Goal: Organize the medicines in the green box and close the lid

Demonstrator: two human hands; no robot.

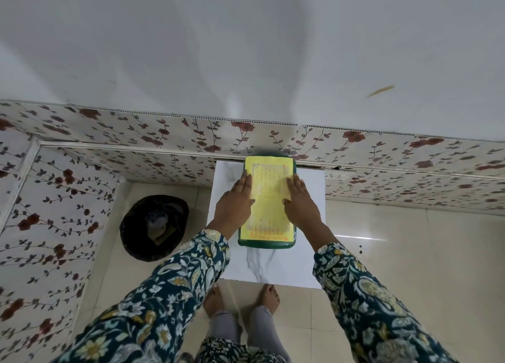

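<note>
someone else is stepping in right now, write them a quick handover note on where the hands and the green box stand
Left hand: flat, palm down, on the left edge of the yellow lid. Right hand: flat on the lid's right side. Neither grips anything.
The green box sits on the white marbled tabletop, against the floral wall panel.
Done: no medicines in sight outside; the lid covers the box.
Left: press the lid down all round; whether it has latched cannot be told.
</note>
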